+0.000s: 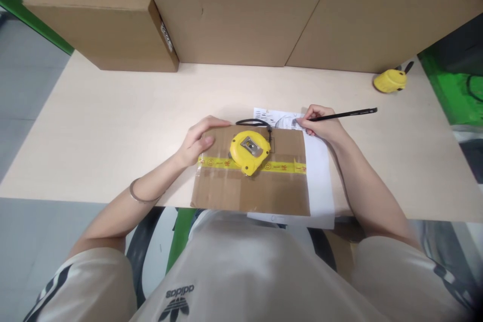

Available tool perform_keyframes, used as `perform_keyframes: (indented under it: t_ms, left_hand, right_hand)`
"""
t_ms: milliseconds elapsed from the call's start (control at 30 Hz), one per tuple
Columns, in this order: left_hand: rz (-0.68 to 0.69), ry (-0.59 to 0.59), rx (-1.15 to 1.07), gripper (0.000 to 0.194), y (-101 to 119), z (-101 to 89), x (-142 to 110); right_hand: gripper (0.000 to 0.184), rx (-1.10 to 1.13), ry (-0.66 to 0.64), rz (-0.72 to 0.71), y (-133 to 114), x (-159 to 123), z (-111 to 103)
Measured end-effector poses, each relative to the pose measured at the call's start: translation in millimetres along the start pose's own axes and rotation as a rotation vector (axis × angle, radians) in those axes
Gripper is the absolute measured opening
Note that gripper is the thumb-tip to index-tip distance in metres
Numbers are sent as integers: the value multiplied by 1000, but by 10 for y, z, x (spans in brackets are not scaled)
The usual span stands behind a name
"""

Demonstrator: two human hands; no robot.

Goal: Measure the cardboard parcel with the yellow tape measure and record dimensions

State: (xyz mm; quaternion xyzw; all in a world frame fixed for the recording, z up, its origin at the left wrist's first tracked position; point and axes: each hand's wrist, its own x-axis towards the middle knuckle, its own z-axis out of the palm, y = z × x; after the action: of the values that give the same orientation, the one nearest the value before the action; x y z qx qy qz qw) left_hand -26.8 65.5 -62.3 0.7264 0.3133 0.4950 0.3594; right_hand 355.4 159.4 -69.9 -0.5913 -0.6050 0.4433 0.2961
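My right hand (320, 122) pinches a black pencil (347, 113), its tip end down at a white sheet of paper (320, 171) with drawn marks near the top. A cardboard box (273, 193) banded with yellow printed tape covers much of the sheet. My left hand (198, 140) rests on the box's far left corner, fingers along the back edge and thumb on top. On the box lies a yellow tape measure (249, 152) with a black wrist strap (252, 122). The pencil's tip is too small to make out.
Large cardboard boxes (241, 15) stand along the back of the pale table (113, 126). A smaller carton (98, 30) is at the back left. Another yellow tape measure (390, 81) sits at the back right. The paper overhangs the table's front edge.
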Motion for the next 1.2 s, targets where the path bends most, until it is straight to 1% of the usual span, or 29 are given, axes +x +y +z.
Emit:
perform_keyframes:
  t_ms: [433,600,800,933,1033,1133,1200]
  left_hand:
    - [-1,1,10,46,-14,2,-4]
    - [20,-5,6,45,-10,2,5]
    - [32,-5,6,44,-16,4,11]
    - [25,-2,-4,42,-9,-2,5]
    - [-5,-11,-11,42,-17,-10,-15]
    - [-46,8,-49,47,-61,-8,-54]
    - [-72,36,-73,59,-88,1,-89]
  right_hand:
    - [30,-4,12,-1,2,-6,17]
    - [30,-26,23,-6,10,-10,28]
    - [34,-88,13,9,-26,-17,25]
    - [45,-214,-35,60,-114,-42,-40]
    - [56,-392,-75,101,-206,-60,-80]
    - [52,-586,-39,107,-325,-67,-74]
    - [44,-676,49,80,-445,-95,-55]
